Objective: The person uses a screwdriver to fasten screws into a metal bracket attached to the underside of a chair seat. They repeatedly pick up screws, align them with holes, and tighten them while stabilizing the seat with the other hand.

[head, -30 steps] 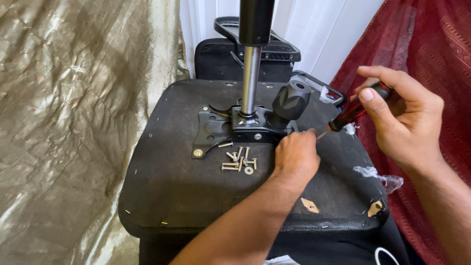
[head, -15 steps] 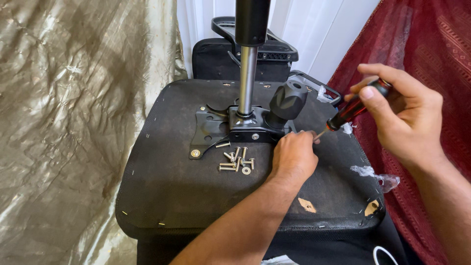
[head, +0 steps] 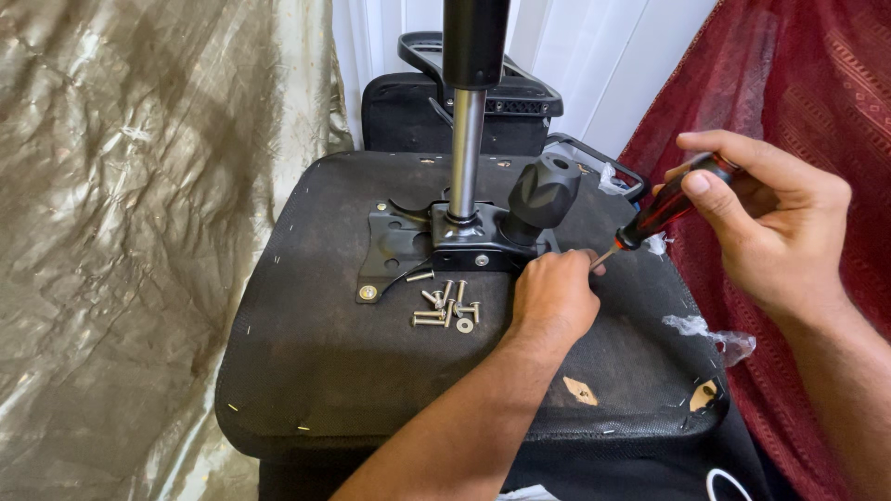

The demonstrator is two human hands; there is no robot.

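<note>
1. Crinkled gold-beige fabric (head: 139, 232) hangs along your left, with white panels behind and a dark red patterned cloth (head: 798, 83) on your right.
2. Between them an upturned office chair seat (head: 306, 371) lies with its black underside facing you, stapled round the edge; it is broad, stiff and looks heavy enough to stay put under pressure.
3. Left of centre, the black metal mounting plate (head: 390, 250) lies flat on the seat, one screw showing at its near left corner. It is rigid and thin-edged, so hold it by a flat face.
4. A loose heap of silver screws (head: 447, 306) lies just in front of the plate: small, smooth, prone to roll. Pinch each by the head.
5. The chrome gas-lift column (head: 466, 148) rises upright from the plate and blocks a straight reach to its far side; the black knob (head: 543, 195) stands just to its right.
6. Your left hand (head: 555, 295) is curled knuckles-up at the plate's right edge, fingers hidden; I cannot tell what it pinches.
7. Your right hand (head: 770, 232) is clenched round the red-and-black screwdriver (head: 661, 211), its tip angled down at your left hand. The handle gives the firm grip; the shaft is slim and slick.
8. Torn clear plastic (head: 710, 334) lies near the right seat edge.
</note>
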